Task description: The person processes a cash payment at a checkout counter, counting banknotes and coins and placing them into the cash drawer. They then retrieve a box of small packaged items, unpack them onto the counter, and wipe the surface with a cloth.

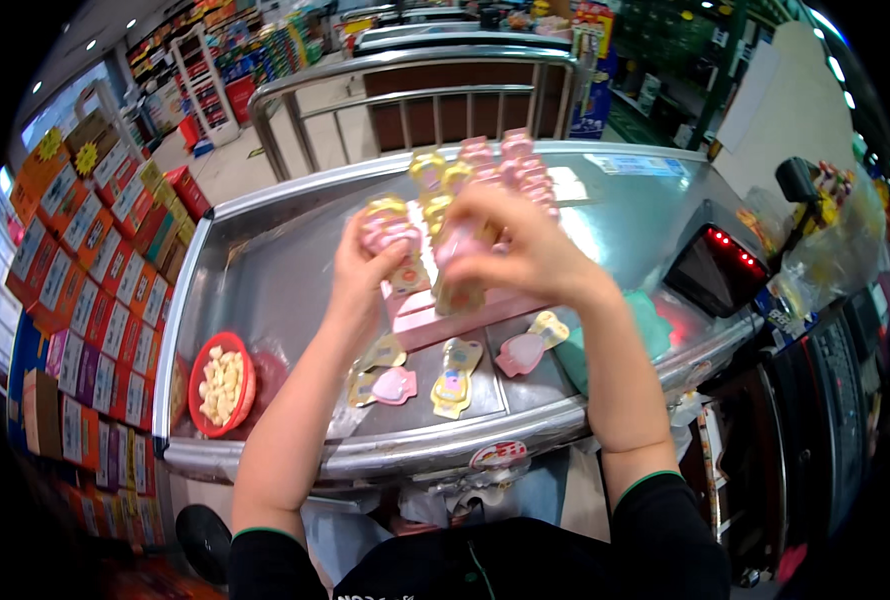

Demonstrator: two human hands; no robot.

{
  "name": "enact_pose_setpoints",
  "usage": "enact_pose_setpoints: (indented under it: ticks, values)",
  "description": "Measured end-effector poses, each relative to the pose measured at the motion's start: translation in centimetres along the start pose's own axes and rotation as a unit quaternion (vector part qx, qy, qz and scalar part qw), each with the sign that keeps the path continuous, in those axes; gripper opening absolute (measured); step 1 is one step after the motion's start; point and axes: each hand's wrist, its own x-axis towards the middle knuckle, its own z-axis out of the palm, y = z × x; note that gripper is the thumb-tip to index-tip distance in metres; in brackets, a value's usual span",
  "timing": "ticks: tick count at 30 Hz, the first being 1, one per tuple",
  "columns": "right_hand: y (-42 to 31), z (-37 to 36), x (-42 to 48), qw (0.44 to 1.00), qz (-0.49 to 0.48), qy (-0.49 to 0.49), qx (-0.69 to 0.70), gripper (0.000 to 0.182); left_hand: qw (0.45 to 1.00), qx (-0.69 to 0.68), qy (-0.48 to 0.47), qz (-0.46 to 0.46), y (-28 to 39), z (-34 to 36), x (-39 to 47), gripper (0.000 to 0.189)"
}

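Note:
On a steel-topped checkout counter (265, 225) sits a pink display box (445, 328) with rows of small pink and yellow blister-like packs (520, 161) standing in it. My left hand (366, 274) grips a bunch of these packs (392, 225) at the box's left side. Over the front of the box, my right hand (520, 244) has its thumb and fingers curled around a pink pack (464, 244), blurred and partly hidden. Loose packs lie in front: a pink one (395, 385) at left, a yellow one (452, 382) in the middle, another pink one (520, 354) at right.
A red plastic basket (246, 390) of pale pieces resembling peeled garlic stands at the counter's left end. To the right are a green cloth or bag (644, 330) and a scanner with red lights (715, 266). Stacked cartons (92, 262) flank the left; a metal railing (415, 56) runs behind.

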Motion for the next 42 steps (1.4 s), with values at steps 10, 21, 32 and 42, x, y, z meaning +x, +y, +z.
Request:
enact_pose_setpoints:
  ticks: [10,21,32,42]
  values:
    - [0.8,3.5,-2.9,0.943,0.12,-0.295,-0.101,0.035,0.979,0.189,-0.077,0.009,2.9,-1.2,-2.4,0.063]
    - [0.1,0.4,-3.6,0.947,0.199,-0.221,-0.122,0.017,0.849,0.375,-0.358,-0.102,0.8,1.5,-6.6,0.064]
    - [2.0,-3.0,-3.5,0.979,0.072,-0.022,0.187,0.014,0.758,0.562,-0.32,0.081,-0.9,-0.5,-4.3,0.046]
    - [-1.9,-25.1,-19.8,0.655,0.534,0.073,-0.53,0.024,0.826,0.477,-0.195,0.228,1.4,1.9,-6.2,0.015]
